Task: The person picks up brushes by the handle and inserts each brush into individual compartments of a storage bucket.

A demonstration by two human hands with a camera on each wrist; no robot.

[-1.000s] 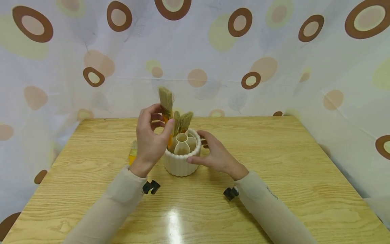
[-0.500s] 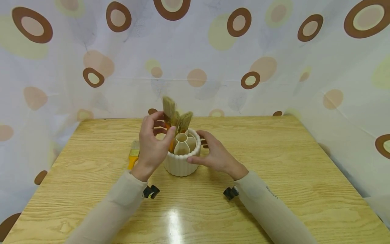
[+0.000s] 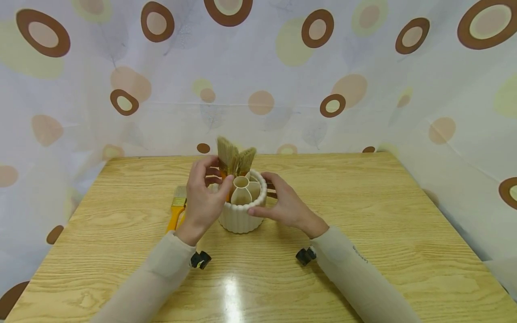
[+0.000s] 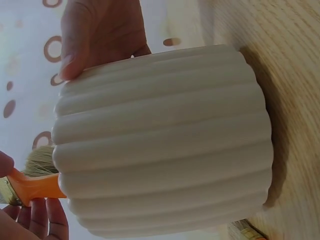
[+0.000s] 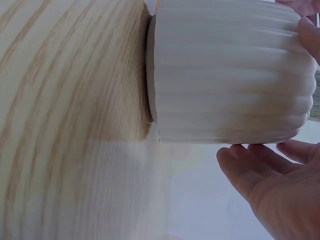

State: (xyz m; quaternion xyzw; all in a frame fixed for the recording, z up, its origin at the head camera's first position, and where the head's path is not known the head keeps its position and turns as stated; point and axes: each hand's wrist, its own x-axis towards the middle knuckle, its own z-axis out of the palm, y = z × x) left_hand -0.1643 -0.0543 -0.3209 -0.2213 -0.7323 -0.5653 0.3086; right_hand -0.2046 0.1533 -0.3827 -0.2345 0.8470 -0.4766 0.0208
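Note:
A cream ribbed holder (image 3: 240, 220) with several compartments round a central ring stands upright on the table. My left hand (image 3: 206, 194) pinches a paintbrush (image 3: 227, 154), bristles up. Its orange handle (image 4: 42, 187) reaches down into the holder's left side. Behind it, another paintbrush (image 3: 247, 158) stands in the holder, its bristles leaning right. My right hand (image 3: 288, 204) grips the holder's right side, thumb in front and fingers behind. In the right wrist view, fingertips (image 5: 235, 157) touch the ribbed wall. The lower handles are hidden inside the holder.
On the wood-grain table (image 3: 355, 215), a paintbrush with a yellow-orange handle (image 3: 176, 211) lies left of the holder, partly behind my left wrist. A second handle seems to show beside it. A patterned cloth (image 3: 262, 58) hangs behind the table.
My left hand has moved down and slightly right, lowering the paintbrush further into the holder. More of the paintbrush lying on the table shows. My right hand has stayed on the holder.

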